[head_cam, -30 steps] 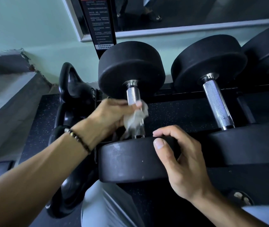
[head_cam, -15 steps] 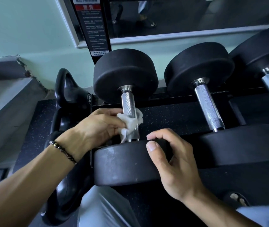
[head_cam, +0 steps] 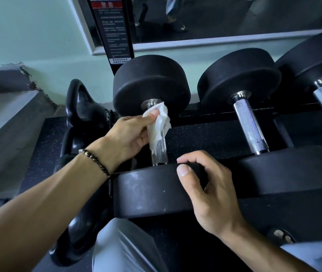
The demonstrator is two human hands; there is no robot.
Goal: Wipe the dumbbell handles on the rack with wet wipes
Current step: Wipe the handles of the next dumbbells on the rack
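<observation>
Head: white crumpled wet wipe [head_cam: 159, 122] wrapped over knurled chrome handle [head_cam: 158, 152].

The left hand [head_cam: 130, 134], which half a second ago pinches the crumpled white wet wipe [head_cam: 159, 124] round the lower half of the knurled steel dumbbell handle [head_cam: 159, 152], close to the near black rubber dumbbell head [head_cam: 148, 191], now grips it higher up, at the far end of that handle. The wipe now touches the steel collar against the far black rubber dumbbell head [head_cam: 150, 83], and the lower stretch of the handle, covered before, is bare.
</observation>
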